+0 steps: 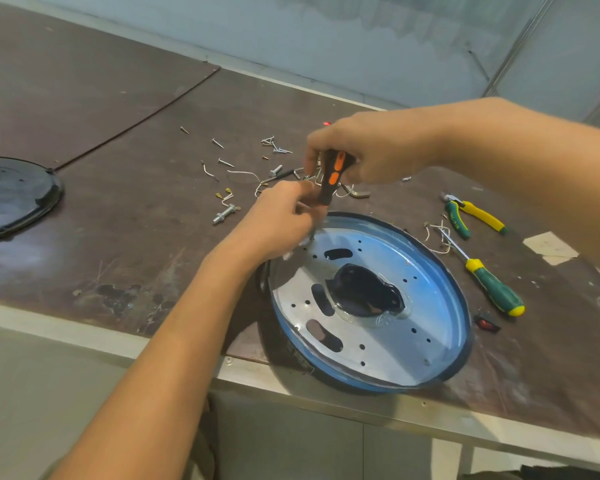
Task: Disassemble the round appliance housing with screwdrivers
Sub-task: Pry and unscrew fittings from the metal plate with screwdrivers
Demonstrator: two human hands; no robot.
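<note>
Screwdriver (330, 180) upright at eleven o'clock on the housing (378, 348): my right hand (361, 150) grips the handle, left hand (281, 223) pinches the shaft to steady it.

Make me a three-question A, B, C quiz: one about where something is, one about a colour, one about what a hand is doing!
1. Where is the green screwdriver? A. On the table, right of the housing. B. Inside the housing. C. On the floor.
2. What colour is the housing's rim? A. Red. B. Blue. C. Yellow.
3. What is the right hand doing? A. Lying flat. B. Holding nothing. C. Gripping the orange screwdriver.
Answers: A, it lies beside the housing; B, the rim shows blue; C, fingers curl round the handle.
</note>
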